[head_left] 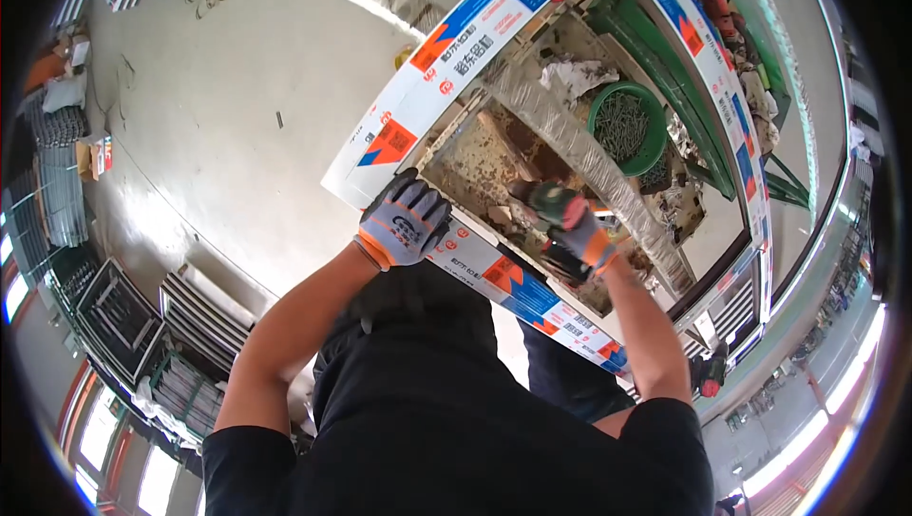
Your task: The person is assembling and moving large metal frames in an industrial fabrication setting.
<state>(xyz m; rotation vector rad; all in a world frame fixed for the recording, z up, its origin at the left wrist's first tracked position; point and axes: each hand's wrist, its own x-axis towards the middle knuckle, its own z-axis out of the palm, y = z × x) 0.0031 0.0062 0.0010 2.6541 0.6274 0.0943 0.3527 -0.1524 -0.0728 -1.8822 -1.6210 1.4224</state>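
Grey-gloved right grip (591,240) (blurred), snug around a power tool (555,202)

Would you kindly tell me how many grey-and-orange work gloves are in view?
2: one glove on the left hand, resting on the frame; another on the right hand, around a blurred power tool. Others may be hidden.

Right hand (593,244) and power tool (556,204) blur inside the near edge of the frame (532,294), tip unreadable; its far corner's cut off!
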